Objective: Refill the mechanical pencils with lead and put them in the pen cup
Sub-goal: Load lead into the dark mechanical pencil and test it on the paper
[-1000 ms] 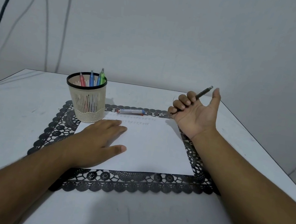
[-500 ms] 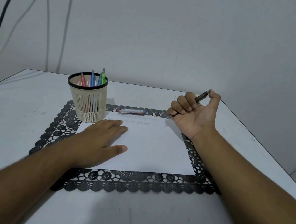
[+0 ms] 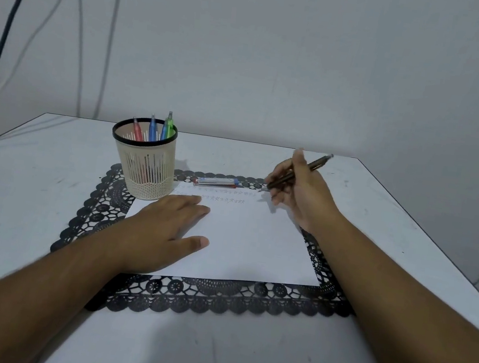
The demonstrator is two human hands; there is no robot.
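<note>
A plain grey wall [image 3: 278,64] is seen behind a white table [image 3: 18,182], with cables [image 3: 79,23] hung down the wall at the far left. A black lace mat [image 3: 216,300] is laid on the table, and a white sheet [image 3: 254,244] is laid on the mat, faint rows of small marks being visible along its far edge.

A cream cup [image 3: 147,166] with a black rim is stood on the mat's far left corner, just beside the sheet. Inside it, four pencils [image 3: 151,131] are stood upright: one red, two blue, one green.

A small lead case [image 3: 216,182] is laid flat on the mat past the sheet's far edge, between the cup and the right hand.

The left hand [image 3: 162,229] is rested flat on the sheet, fingers straight and together, thumb spread, nothing held.

A dark pencil [image 3: 297,172] is gripped by the curled fingers of the right hand [image 3: 300,195] in a writing hold, its tip pointed down at the sheet's far right corner; contact cannot be told.
</note>
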